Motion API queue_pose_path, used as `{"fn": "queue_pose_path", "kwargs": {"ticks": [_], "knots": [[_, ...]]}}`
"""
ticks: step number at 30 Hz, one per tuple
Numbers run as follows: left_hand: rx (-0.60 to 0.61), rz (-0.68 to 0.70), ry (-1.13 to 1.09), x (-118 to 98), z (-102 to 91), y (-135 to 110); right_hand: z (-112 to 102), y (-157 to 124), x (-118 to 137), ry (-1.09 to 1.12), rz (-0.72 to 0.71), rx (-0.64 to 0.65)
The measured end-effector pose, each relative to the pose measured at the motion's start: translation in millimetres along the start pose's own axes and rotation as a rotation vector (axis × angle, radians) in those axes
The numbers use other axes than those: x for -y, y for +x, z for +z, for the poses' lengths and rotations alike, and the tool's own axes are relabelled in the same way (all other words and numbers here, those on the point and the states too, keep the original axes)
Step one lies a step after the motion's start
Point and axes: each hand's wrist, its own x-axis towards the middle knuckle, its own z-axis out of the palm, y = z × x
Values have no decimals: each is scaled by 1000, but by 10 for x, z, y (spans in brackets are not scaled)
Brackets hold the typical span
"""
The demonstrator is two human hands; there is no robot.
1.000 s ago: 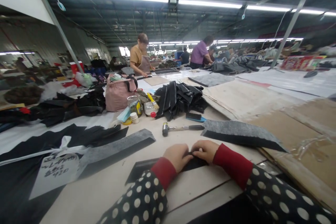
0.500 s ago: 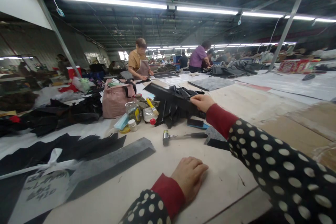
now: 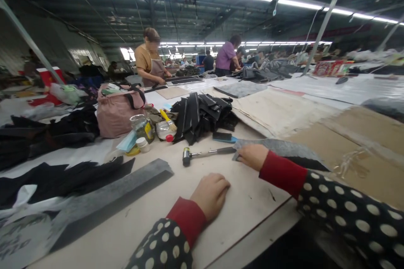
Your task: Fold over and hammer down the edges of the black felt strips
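My right hand is closed on the left end of a grey fabric strip, with a black strip beside it. My left hand lies palm down on the pale tabletop, fingers extended and holding nothing. Between the hands and the heap stands a hammer on its side, its dark handle reaching toward my right hand. A blue-backed brush with dark bristles lies just behind the handle. Farther back is a heap of black fabric strips.
To the left are a pink bag, a glass jar, a yellow-handled paintbrush and a white-capped pot. A long grey strip lies by black cloth. Across the table, a person in an apron handles dark pieces.
My right hand has let go of a black strip at the heap and come down to the grey fabric strip. My left hand stays on the table. The view has turned right and downward.
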Motion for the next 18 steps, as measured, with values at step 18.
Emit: {"fn": "queue_pose_path", "kwargs": {"ticks": [18], "knots": [[-7, 115, 238, -269, 172, 145, 334, -584, -3, 331, 44, -121]]}}
